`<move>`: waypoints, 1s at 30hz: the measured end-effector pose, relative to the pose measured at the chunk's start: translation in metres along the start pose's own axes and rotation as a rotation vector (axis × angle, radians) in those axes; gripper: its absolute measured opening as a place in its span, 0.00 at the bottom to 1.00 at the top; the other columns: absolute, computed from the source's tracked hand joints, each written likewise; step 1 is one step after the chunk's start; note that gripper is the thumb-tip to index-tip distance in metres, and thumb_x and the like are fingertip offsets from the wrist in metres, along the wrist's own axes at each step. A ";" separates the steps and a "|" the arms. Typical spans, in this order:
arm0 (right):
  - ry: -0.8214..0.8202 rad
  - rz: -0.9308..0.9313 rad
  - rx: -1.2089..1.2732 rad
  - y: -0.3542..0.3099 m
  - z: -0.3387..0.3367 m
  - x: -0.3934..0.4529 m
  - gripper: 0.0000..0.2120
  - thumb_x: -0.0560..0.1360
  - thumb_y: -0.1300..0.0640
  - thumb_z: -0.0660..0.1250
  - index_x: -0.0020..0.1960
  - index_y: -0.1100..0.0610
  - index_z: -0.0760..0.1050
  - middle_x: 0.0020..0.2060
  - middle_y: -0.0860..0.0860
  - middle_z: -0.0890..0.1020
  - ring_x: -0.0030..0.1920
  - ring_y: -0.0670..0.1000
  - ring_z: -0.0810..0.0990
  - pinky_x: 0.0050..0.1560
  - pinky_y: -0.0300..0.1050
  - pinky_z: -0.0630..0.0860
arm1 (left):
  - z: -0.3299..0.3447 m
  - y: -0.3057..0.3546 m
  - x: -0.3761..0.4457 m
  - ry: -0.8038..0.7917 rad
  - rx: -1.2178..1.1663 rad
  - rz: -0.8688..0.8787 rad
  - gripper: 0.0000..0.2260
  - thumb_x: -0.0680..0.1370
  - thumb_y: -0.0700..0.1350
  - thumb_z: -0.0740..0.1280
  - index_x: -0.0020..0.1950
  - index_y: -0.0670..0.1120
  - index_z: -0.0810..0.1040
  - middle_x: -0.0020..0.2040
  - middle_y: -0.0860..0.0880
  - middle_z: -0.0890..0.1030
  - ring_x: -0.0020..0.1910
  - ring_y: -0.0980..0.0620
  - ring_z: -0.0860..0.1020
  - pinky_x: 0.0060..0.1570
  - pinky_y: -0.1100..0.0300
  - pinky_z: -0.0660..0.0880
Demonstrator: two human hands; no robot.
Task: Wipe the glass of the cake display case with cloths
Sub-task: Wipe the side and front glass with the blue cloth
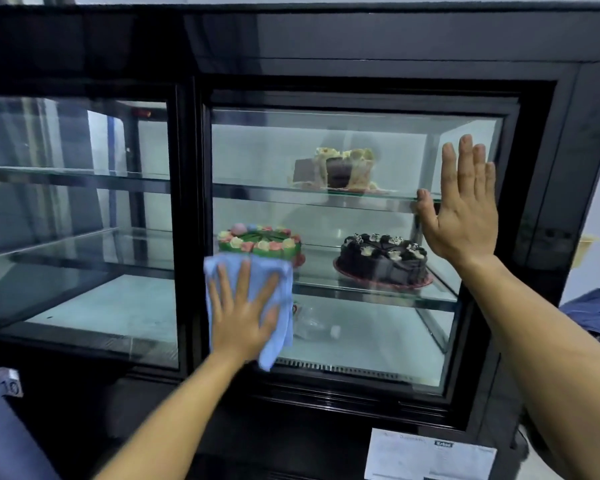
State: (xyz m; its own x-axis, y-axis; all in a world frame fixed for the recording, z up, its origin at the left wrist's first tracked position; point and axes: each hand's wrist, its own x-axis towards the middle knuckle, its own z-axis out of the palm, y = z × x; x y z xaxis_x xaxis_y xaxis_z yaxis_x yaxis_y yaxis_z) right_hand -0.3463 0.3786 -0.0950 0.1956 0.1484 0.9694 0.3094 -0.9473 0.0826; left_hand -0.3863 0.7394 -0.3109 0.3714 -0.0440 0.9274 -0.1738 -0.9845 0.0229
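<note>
A person faces a black cake display case [548, 140] with glass doors. The left hand [241, 315] is spread flat, fingers straight, pressing a light blue cloth [281, 327] against the glass [354, 341] near the door's lower left corner. The right hand [461, 209], up and to the right of the left, lies open and flat on the same pane by its right edge, holding nothing. Just above the cloth sits a green flowered cake [260, 241]; between the hands, a chocolate cake [383, 259]. Higher up is a partly cut cake [336, 168], blurred by reflections, possibly chocolate inside.
</note>
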 end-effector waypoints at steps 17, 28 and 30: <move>0.048 -0.013 -0.007 0.002 0.002 -0.001 0.33 0.85 0.44 0.50 0.84 0.59 0.47 0.83 0.60 0.49 0.83 0.61 0.46 0.83 0.56 0.42 | -0.024 0.070 0.154 0.159 0.057 0.185 0.25 0.85 0.61 0.57 0.82 0.60 0.63 0.84 0.42 0.58 0.81 0.26 0.50 0.78 0.28 0.46; 0.033 -0.024 -0.002 0.003 0.000 -0.001 0.33 0.85 0.45 0.51 0.84 0.59 0.46 0.83 0.60 0.49 0.83 0.61 0.46 0.83 0.55 0.40 | -0.039 -0.014 0.145 -0.110 0.182 1.159 0.25 0.84 0.60 0.60 0.81 0.59 0.65 0.82 0.48 0.63 0.82 0.37 0.59 0.80 0.35 0.49; 0.045 -0.027 -0.011 0.003 0.001 -0.002 0.33 0.85 0.46 0.52 0.84 0.59 0.47 0.83 0.60 0.49 0.83 0.61 0.46 0.83 0.56 0.41 | -0.065 -0.002 0.212 0.060 0.199 0.782 0.24 0.84 0.60 0.59 0.81 0.59 0.65 0.82 0.44 0.63 0.80 0.30 0.58 0.78 0.31 0.51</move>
State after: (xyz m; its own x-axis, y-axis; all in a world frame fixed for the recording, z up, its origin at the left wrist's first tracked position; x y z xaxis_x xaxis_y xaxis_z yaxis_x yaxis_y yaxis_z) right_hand -0.3449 0.3754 -0.0964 0.1453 0.1612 0.9762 0.3041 -0.9462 0.1109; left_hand -0.3662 0.7428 -0.0898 0.1587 -0.7286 0.6663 -0.1952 -0.6847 -0.7022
